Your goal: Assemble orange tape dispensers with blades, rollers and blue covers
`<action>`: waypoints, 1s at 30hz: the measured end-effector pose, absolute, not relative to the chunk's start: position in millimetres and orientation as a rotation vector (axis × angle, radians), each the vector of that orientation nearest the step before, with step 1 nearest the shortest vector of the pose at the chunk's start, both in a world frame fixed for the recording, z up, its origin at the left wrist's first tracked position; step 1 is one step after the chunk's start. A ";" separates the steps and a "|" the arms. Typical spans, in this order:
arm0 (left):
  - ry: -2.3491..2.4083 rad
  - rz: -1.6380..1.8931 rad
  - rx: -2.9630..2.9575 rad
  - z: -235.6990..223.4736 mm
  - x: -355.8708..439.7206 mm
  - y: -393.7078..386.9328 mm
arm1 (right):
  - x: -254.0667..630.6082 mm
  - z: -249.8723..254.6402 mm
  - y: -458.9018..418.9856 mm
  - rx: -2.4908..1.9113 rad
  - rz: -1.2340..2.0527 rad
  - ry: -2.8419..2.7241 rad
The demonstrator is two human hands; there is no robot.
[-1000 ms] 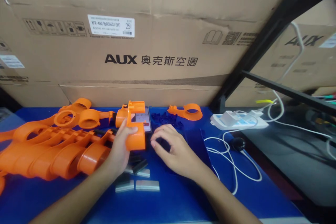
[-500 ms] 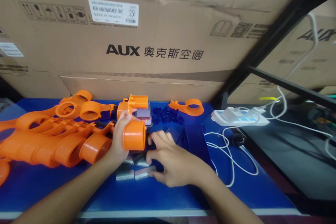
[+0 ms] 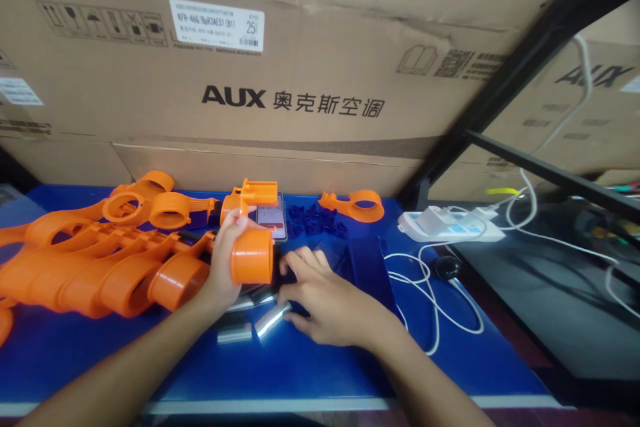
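Observation:
My left hand [image 3: 226, 260] is closed around an orange plastic part [image 3: 253, 256], which has a wide round ring facing right and a smaller block-like end at the top. To the right, my right hand [image 3: 325, 300] is low over the table with curled fingers. The end of a shiny silver metal piece [image 3: 271, 321] lies between its thumb and fingers, and the piece is slanted. Beside it rests another silver metal piece [image 3: 234, 333]. Further pieces under the orange ring are partly hidden by my hands.
Many similar orange parts [image 3: 130, 280] are lined up at the left. Behind my hands are a phone [image 3: 278, 217], small dark blue parts [image 3: 317, 220] and a single orange part [image 3: 365, 205]. A blue bin [image 3: 367, 273], white cables [image 3: 435, 307] and a power strip [image 3: 450, 225] are at the right.
The silver piece at my right thumb has turned to a steeper slant, its right end higher. My left hand still holds the orange part. The view has shifted slightly.

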State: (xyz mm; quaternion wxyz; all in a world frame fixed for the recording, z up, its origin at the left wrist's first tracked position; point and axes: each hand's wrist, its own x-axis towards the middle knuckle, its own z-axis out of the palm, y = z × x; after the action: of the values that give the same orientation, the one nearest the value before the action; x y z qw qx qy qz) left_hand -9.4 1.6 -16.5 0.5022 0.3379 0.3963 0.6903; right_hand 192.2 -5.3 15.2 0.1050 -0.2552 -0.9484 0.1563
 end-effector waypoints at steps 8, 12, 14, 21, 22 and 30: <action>0.896 1.710 0.754 -12.5 -8.9 4.7 | 192.5 17.9 -3.5 -0.812 0.546 -2.815; 0.923 1.689 0.798 -13.8 -9.0 3.2 | 192.8 16.9 -4.2 -0.830 0.625 -2.796; 0.947 1.698 0.838 -15.7 -9.6 3.1 | 192.6 17.2 -4.1 -0.837 0.645 -2.781; 0.936 1.695 0.809 -19.1 -10.6 5.2 | 195.1 23.1 -0.4 -0.822 0.727 -2.734; 0.936 1.704 0.800 -19.4 -10.6 5.9 | 195.5 23.7 0.2 -0.811 0.739 -2.731; 0.913 1.734 0.718 -16.5 -9.5 6.1 | 194.6 22.9 3.0 -0.808 0.814 -2.522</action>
State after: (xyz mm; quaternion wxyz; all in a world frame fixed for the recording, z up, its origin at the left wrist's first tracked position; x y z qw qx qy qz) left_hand -9.5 6.1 -16.5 0.5033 0.2973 0.3779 0.7180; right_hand 194.6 3.0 22.9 0.1846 -0.2867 -0.8946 0.2888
